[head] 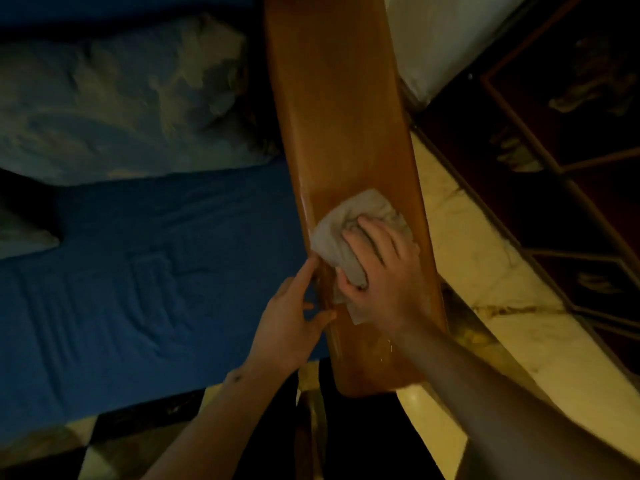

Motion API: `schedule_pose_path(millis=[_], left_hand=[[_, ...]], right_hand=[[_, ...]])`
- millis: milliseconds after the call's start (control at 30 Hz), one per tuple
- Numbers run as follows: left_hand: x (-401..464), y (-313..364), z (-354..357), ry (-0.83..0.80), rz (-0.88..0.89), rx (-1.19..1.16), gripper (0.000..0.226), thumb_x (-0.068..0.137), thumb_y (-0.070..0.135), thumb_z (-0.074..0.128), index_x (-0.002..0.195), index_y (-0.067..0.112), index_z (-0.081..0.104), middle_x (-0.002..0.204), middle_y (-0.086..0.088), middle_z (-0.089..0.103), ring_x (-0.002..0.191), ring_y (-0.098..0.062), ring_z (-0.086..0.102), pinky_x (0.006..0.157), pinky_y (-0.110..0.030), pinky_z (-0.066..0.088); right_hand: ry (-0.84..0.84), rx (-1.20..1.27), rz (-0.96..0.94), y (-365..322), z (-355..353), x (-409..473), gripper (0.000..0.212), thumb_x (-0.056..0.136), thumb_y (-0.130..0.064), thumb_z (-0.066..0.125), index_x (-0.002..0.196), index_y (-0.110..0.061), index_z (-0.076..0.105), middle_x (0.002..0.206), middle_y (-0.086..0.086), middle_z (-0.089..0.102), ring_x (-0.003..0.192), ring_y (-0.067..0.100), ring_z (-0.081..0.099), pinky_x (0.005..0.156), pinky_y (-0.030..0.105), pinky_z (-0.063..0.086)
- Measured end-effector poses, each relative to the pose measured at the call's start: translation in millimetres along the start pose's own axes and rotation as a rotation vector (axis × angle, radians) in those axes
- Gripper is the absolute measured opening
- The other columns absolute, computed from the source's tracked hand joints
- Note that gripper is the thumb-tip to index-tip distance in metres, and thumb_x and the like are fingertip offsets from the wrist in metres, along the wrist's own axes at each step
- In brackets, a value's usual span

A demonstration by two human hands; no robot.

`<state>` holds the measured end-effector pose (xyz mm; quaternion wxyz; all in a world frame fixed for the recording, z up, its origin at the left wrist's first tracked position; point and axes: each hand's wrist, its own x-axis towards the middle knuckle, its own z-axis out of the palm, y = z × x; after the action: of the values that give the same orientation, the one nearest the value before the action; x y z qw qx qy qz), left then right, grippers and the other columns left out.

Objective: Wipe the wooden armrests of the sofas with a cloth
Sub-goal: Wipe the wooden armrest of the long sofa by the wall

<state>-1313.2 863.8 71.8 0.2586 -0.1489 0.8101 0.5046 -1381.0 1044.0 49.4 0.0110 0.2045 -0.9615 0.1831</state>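
Down in the head view, one wooden armrest (341, 133) is running up the middle, and one grey cloth (349, 233) is lying bunched on its near half. The right hand (377, 271) is gripping that cloth, fingers curled over it. The left hand (287, 323) is resting loosely spread on the armrest's left edge, beside one blue seat cushion (156, 271) bearing two pale pillows (121, 105).

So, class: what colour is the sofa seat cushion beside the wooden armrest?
Deep blue sofa seat cushion, plain and wrinkled, left of the glossy orange-brown wooden armrest; head view.
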Motion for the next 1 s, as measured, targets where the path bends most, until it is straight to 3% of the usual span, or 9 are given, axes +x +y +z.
schedule_pose_path(millis=[100,233,300,400,567,733,833,933,1000], left_hand=[[-37.1,-10.7,28.3,-0.075,0.037,0.041,0.085,0.086,0.029,0.077,0.137,0.073,0.024,0.127,0.033,0.036,0.107,0.006,0.056,0.082,-0.011,0.053],[-71.8,-23.9,49.8,-0.155,0.029,0.142,0.063,0.084,0.044,0.071,0.131,0.060,0.032,0.142,0.026,0.026,0.103,0.011,0.052,0.071,0.005,0.039],[-83.0,-27.3,55.5,-0.177,0.006,0.185,0.067,0.084,0.051,0.070,0.134,0.056,0.025,0.135,0.031,0.021,0.108,0.005,0.052,0.072,0.003,0.038],[-83.2,-23.3,55.1,-0.136,0.006,0.209,0.083,0.087,0.055,0.067,0.146,0.049,0.009,0.143,0.026,0.018,0.131,-0.007,0.045,0.096,-0.017,0.047],[-22.3,16.0,25.4,0.020,0.046,0.196,0.091,0.084,0.061,0.067,0.153,0.049,0.010,0.162,0.015,0.009,0.148,-0.018,0.028,0.109,-0.043,0.048],[68.5,50.8,-34.3,0.217,0.071,0.198,0.067,0.087,0.024,0.078,0.145,0.026,0.044,0.155,0.003,0.037,0.133,-0.014,0.046,0.105,-0.028,0.043],[117.0,67.7,-68.1,0.190,0.036,0.197,0.094,0.083,0.028,0.082,0.159,0.027,0.027,0.161,0.003,0.035,0.140,-0.014,0.041,0.107,-0.026,0.032],[139.6,77.9,-81.1,0.098,-0.049,0.225,0.121,0.077,0.030,0.087,0.163,0.035,0.003,0.166,0.003,0.030,0.144,-0.019,0.039,0.115,-0.042,0.039],[142.2,78.0,-80.2,0.077,-0.098,0.262,0.128,0.077,0.033,0.087,0.160,0.043,-0.009,0.160,0.006,0.038,0.133,-0.013,0.047,0.104,-0.038,0.045]], right_hand=[[0.032,0.006,0.128,-12.9,-0.1,-94.0,0.052,0.097,-0.047,0.062,0.143,-0.023,0.057,0.150,0.007,0.057,0.139,0.028,0.053,0.117,0.046,0.041],[0.052,0.023,0.292,-35.7,3.8,-173.9,0.052,0.098,-0.052,0.060,0.139,-0.021,0.056,0.144,0.010,0.061,0.137,0.029,0.055,0.111,0.052,0.047],[0.053,0.020,0.319,-40.9,2.7,-189.2,0.050,0.100,-0.053,0.057,0.137,-0.020,0.056,0.143,0.011,0.060,0.135,0.031,0.055,0.107,0.055,0.049],[0.040,-0.004,0.293,-35.2,-0.3,-180.0,0.051,0.094,-0.050,0.064,0.135,-0.020,0.058,0.140,0.013,0.063,0.131,0.034,0.059,0.102,0.058,0.052],[0.089,-0.023,0.322,-1.3,-3.0,-91.0,0.052,0.097,-0.050,0.059,0.141,-0.021,0.055,0.147,0.009,0.055,0.135,0.033,0.054,0.109,0.055,0.046],[0.209,-0.049,0.201,34.8,4.2,63.7,0.053,0.096,-0.042,0.064,0.142,-0.019,0.055,0.147,0.007,0.053,0.138,0.027,0.047,0.116,0.045,0.041],[0.256,-0.046,0.179,43.6,12.5,157.2,0.051,0.095,-0.045,0.063,0.138,-0.017,0.061,0.144,0.008,0.058,0.135,0.028,0.048,0.115,0.045,0.041],[0.253,-0.043,0.179,41.9,16.5,233.7,0.052,0.093,-0.047,0.060,0.136,-0.018,0.064,0.143,0.007,0.061,0.135,0.029,0.050,0.113,0.046,0.042],[0.215,-0.035,0.130,38.3,18.3,275.8,0.054,0.093,-0.048,0.059,0.137,-0.018,0.064,0.143,0.006,0.061,0.136,0.030,0.051,0.113,0.049,0.043]])
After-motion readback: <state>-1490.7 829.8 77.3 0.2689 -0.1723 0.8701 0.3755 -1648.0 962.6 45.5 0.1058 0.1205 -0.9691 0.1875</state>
